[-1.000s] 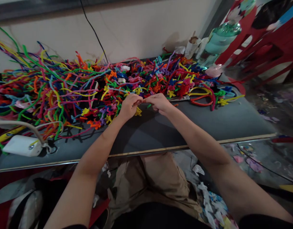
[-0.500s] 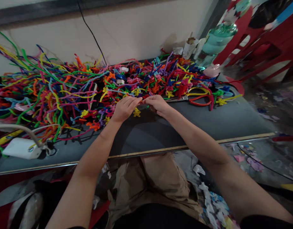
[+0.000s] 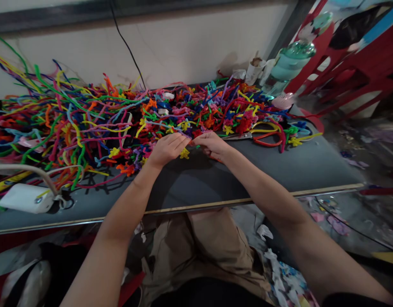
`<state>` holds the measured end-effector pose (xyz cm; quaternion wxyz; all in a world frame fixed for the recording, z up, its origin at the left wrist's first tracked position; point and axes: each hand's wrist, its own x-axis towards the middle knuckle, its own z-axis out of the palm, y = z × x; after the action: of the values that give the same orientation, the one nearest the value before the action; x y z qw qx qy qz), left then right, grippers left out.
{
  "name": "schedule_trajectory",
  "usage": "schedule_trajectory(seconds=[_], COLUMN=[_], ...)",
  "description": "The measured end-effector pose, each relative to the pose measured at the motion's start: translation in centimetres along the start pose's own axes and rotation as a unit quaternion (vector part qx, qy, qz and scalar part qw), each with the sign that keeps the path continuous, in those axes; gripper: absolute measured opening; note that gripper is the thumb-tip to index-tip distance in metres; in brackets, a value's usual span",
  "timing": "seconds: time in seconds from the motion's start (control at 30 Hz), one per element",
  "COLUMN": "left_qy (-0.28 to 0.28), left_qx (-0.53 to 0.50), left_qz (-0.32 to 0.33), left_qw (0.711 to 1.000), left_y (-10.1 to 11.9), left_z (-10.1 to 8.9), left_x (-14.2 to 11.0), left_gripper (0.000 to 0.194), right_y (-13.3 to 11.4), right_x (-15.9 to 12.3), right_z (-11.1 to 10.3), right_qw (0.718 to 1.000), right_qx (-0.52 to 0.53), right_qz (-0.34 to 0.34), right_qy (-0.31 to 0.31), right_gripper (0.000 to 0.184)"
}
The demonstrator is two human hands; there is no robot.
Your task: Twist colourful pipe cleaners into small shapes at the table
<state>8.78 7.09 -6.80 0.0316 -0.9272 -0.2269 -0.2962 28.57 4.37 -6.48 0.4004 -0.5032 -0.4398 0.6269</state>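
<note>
My left hand and my right hand meet fingertip to fingertip over the dark grey table, at the near edge of a big heap of coloured pipe cleaners. Both hands are closed in a pinch on a small piece between them, too hidden to name. A small yellow twisted flower shape lies right under my left fingers. Red and yellow pipe cleaner loops lie to the right of my right hand.
A white power adapter with a cable sits at the table's left front. A green-capped bottle and paper cups stand at the back right, beside red plastic chairs. Scraps litter the floor.
Both hands have stayed pinched together, shifting slightly toward me and lower in view. The camera tilted a little; the heap is unchanged.
</note>
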Motion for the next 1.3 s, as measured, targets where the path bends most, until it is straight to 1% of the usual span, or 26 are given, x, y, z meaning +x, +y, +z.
schedule_trajectory(seconds=[0.07, 0.13, 0.17, 0.23, 0.3, 0.33, 0.37, 0.4, 0.43, 0.5, 0.53, 0.57, 0.6, 0.67, 0.73, 0.77, 0.87, 0.97, 1.03, 1.1, 1.13, 1.17, 1.2, 1.23, 1.27, 1.3], left_qy=[0.013, 0.033, 0.046, 0.072, 0.082, 0.078, 0.071, 0.065, 0.067, 0.095, 0.117, 0.141, 0.163, 0.196, 0.225, 0.238, 0.257, 0.237, 0.224, 0.222, 0.222, 0.222, 0.223, 0.229, 0.233, 0.222], left_qx=[0.007, -0.004, -0.016, -0.055, -0.135, -0.194, -0.264, -0.337, -0.407, -0.517, -0.555, -0.583, -0.604, -0.634, -0.651, -0.655, -0.664, -0.671, -0.668, -0.657, -0.643, -0.62, -0.582, -0.527, -0.454, -0.37], left_qz=[-0.004, -0.024, -0.043, -0.105, -0.199, -0.255, -0.31, -0.363, -0.408, -0.469, -0.486, -0.496, -0.501, -0.504, -0.5, -0.495, -0.465, -0.435, -0.417, -0.398, -0.391, -0.384, -0.376, -0.364, -0.342, -0.309], left_qw=[1.0, 0.999, 0.998, 0.99, 0.967, 0.944, 0.911, 0.866, 0.815, 0.709, 0.665, 0.628, 0.598, 0.553, 0.525, 0.519, 0.526, 0.552, 0.574, 0.601, 0.62, 0.647, 0.685, 0.733, 0.789, 0.847], left_y=[0.2, 0.5, 0.6, 0.9, 1.0, 1.0, 0.9, 0.9, 0.9, 1.1, 1.3, 1.5, 1.8, 2.2, 2.5, 2.6, 3.0, 3.0, 2.6, 1.7, 1.2, 0.6, 0.1, -0.3, -0.6, -0.7], left_z=[0.4, 0.9, 1.1, 1.5, 1.8, 1.8, 1.9, 1.8, 1.8, 1.6, 1.6, 1.5, 1.4, 1.4, 1.4, 1.4, 1.5, 1.8, 2.0, 2.2, 2.2, 2.3, 2.2, 2.2, 2.1, 1.9], left_x=[0.3, 0.7, 0.8, 1.2, 1.4, 1.5, 1.5, 1.6, 1.7, 1.9, 2.1, 2.3, 2.5, 2.8, 3.1, 3.1, 3.3, 3.2, 2.9, 2.4, 2.1, 1.8, 1.5, 1.3, 1.1, 1.0], left_gripper=[0.029, 0.028, 0.027, 0.026, 0.024, 0.023, 0.022, 0.022, 0.022, 0.021, 0.02, 0.018, 0.018, 0.018, 0.019, 0.018, 0.017, 0.017, 0.019, 0.023, 0.025, 0.025, 0.026, 0.026, 0.027, 0.028], right_y=[0.2, 0.4, 0.5, 0.6, 0.7, 0.8, 0.8, 0.9, 0.9, 1.0, 1.1, 1.1, 1.2, 1.2, 1.4, 1.5, 1.7, 1.9, 2.0, 2.0, 1.9, 1.9, 1.8, 1.7, 1.7, 1.6], right_x=[0.1, 0.1, 0.1, -0.1, -0.5, -0.6, -0.7, -0.8, -0.8, -0.7, -0.6, -0.4, -0.3, 0.0, 0.4, 0.5, 1.1, 1.6, 1.8, 1.9, 1.9, 1.9, 1.9, 1.8, 1.8, 1.7], right_z=[0.1, 0.3, 0.3, 0.4, 0.4, 0.4, 0.5, 0.5, 0.6, 0.6, 0.6, 0.6, 0.5, 0.4, 0.4, 0.4, 0.6, 0.6, 0.2, -0.5, -0.9, -1.4, -1.8, -2.0, -2.2, -2.2], right_qw=[0.999, 0.989, 0.98, 0.95, 0.911, 0.892, 0.875, 0.864, 0.857, 0.856, 0.86, 0.864, 0.868, 0.877, 0.888, 0.894, 0.915, 0.926, 0.926, 0.918, 0.911, 0.903, 0.896, 0.89, 0.886, 0.884], right_qx=[-0.03, -0.077, -0.108, -0.185, -0.265, -0.298, -0.323, -0.339, -0.347, -0.344, -0.336, -0.326, -0.316, -0.296, -0.272, -0.254, -0.182, -0.132, -0.131, -0.143, -0.151, -0.159, -0.17, -0.185, -0.201, -0.219], right_qz=[-0.042, -0.113, -0.153, -0.226, -0.284, -0.307, -0.326, -0.339, -0.348, -0.357, -0.359, -0.361, -0.362, -0.359, -0.351, -0.348, -0.342, -0.332, -0.323, -0.318, -0.318, -0.32, -0.324, -0.328, -0.332, -0.336], right_qy=[0.016, 0.052, 0.074, 0.114, 0.141, 0.148, 0.152, 0.154, 0.153, 0.145, 0.139, 0.133, 0.127, 0.12, 0.12, 0.121, 0.115, 0.119, 0.143, 0.189, 0.215, 0.238, 0.253, 0.258, 0.254, 0.241], right_gripper=[0.008, 0.008, 0.009, 0.011, 0.014, 0.016, 0.017, 0.018, 0.018, 0.019, 0.019, 0.02, 0.021, 0.023, 0.025, 0.027, 0.031, 0.033, 0.031, 0.028, 0.026, 0.025, 0.023, 0.022, 0.02, 0.019])
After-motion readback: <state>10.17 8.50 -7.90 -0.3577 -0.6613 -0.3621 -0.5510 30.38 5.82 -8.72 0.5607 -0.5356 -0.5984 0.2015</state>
